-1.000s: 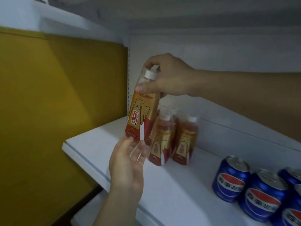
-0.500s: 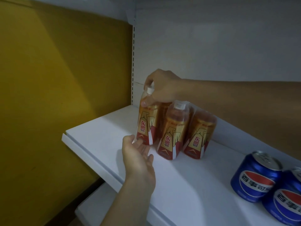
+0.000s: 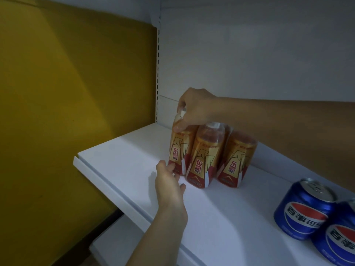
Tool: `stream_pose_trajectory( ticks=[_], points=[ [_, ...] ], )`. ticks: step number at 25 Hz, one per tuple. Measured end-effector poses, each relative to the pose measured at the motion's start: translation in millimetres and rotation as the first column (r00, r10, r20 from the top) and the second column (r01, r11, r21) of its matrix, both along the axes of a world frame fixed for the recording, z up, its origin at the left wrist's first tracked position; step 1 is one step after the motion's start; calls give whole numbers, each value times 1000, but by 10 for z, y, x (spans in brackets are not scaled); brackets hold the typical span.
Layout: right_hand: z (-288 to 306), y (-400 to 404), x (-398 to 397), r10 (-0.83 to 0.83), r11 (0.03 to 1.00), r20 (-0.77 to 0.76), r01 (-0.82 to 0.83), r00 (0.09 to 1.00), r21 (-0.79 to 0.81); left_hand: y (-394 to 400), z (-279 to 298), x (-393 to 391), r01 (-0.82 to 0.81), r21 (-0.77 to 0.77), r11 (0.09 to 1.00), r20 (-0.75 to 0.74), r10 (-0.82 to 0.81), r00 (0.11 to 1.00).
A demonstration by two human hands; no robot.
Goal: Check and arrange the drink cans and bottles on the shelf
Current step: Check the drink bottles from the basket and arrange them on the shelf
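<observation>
Head view: the right hand (image 3: 196, 108) grips the neck of the leftmost bottle (image 3: 177, 148), upright on the white shelf (image 3: 123, 162); the left hand (image 3: 169, 186), fingers loosely extended, touches its base, two bottles (image 3: 204, 156) just right, blue cans (image 3: 305, 210) farther right

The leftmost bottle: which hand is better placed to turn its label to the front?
Probably the right hand: it already grips the leftmost bottle round its neck, near the cap, so it could twist it. The left hand only touches the base with relaxed fingers.
</observation>
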State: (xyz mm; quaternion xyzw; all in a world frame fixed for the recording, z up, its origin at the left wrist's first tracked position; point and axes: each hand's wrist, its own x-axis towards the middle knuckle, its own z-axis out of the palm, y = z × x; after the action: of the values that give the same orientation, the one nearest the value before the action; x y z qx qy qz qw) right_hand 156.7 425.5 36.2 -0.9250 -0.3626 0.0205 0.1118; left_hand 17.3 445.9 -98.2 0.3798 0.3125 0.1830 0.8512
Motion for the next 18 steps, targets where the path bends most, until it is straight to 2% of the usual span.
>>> stream_pose_trajectory(
  ticks=[4, 8, 11, 13, 16, 18],
  points=[
    [72, 25, -33, -15, 995, 4, 15, 1000, -102, -23, -11, 34, 25, 139, 990, -77, -15, 997],
    [176, 77, -33, 1, 977, 4, 0, 1000, -211, -9, -32, 53, 60, 167, 984, -80, -47, 996],
    [316, 94, 110, -51, 999, 52, 51, 997, -3, 12, -43, 55, 76, 169, 983, -58, -67, 996],
    [381, 54, 251, -120, 993, 99, 118, 988, 18, 7, -63, 68, 79, 193, 978, -65, -67, 996],
    [332, -24, 366, -150, 972, 2, 148, 989, -183, -18, -74, 96, 84, 258, 963, -94, -61, 994],
    [246, -28, 384, -96, 948, 42, 105, 994, -300, -24, -85, 107, 90, 297, 951, -103, -62, 993]
  ],
)
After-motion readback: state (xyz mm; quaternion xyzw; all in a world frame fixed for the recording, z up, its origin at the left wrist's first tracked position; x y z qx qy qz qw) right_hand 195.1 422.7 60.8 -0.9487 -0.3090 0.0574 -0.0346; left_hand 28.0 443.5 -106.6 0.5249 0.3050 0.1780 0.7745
